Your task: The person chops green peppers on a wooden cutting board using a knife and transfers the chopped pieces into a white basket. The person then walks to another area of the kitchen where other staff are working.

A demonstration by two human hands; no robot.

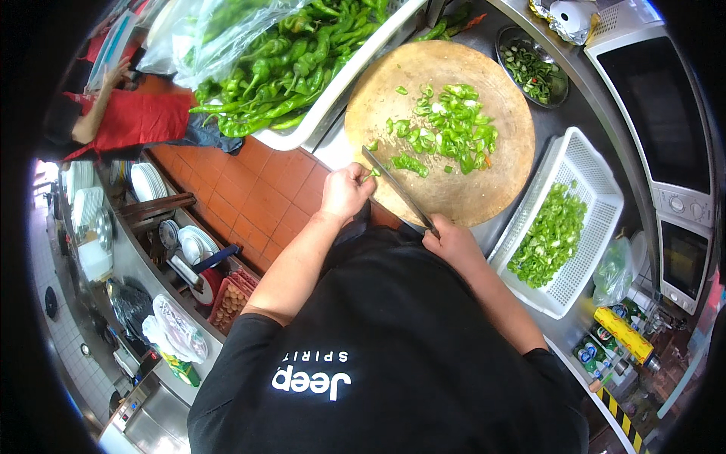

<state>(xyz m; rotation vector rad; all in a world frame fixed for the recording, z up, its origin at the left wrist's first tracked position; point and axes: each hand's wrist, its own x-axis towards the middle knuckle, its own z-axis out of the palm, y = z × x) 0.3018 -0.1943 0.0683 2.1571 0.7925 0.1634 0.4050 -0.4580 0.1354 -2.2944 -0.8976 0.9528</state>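
My right hand (pixel 451 241) grips the handle of a kitchen knife (pixel 401 193), whose blade lies slantwise over the near left part of a round wooden chopping board (pixel 510 181). At the board's left edge, my left hand (pixel 349 190) pinches a small green pepper end (pixel 371 173) close to the blade. A sliced length of green pepper (pixel 409 164) rests just beyond the knife. Chopped green pepper pieces (pixel 454 125) are spread over the middle of the board, with pale seeds among them.
Whole green peppers (pixel 300 62) heap a white crate (pixel 340 93) at upper left. A white perforated basket (pixel 601 221) on the right holds chopped pepper (pixel 550 238). Behind the board stands a metal bowl (pixel 558 93) of pepper scraps. Microwaves (pixel 652 108) line the right. Another person (pixel 130 119) stands left.
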